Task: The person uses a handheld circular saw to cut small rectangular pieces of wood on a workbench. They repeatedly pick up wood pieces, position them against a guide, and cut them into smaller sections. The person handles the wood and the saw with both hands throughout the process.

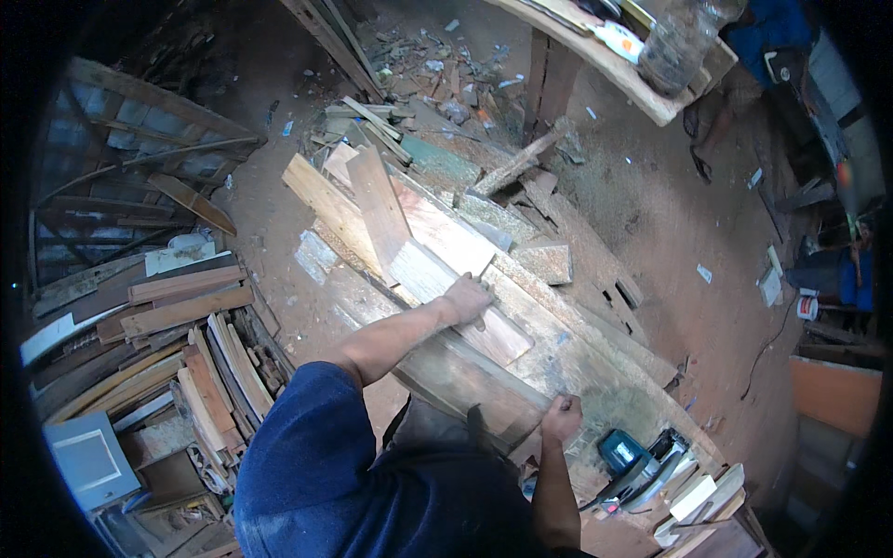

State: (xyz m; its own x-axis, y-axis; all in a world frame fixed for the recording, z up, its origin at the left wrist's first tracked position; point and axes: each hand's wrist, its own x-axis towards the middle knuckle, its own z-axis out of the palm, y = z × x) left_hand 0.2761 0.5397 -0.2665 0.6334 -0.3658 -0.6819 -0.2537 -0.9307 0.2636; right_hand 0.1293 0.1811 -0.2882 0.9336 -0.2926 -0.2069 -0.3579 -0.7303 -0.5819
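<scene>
My left hand (470, 299) is on a pale plank (505, 337) lying lengthwise on the workbench, its fingers curled at the plank's far edge. Closer to my body is a wide brownish board (474, 377), slanting along the near side. My right hand (562, 420) is closed at that board's right end, thumb side up; its fingertips are partly hidden. A shorter brown board (377, 206) lies across the planks at the left, beside a yellowish plank (321, 193). Right of my right hand rests a teal and black power tool (628, 456).
Offcuts (544, 263) and sawdust lie along the bench's far side. Stacked planks (186, 298) fill the left, near a grey-blue panel (91, 458). At the top, another table (642, 88) holds a clear plastic bottle (684, 46). Wood scraps (702, 502) lie at lower right.
</scene>
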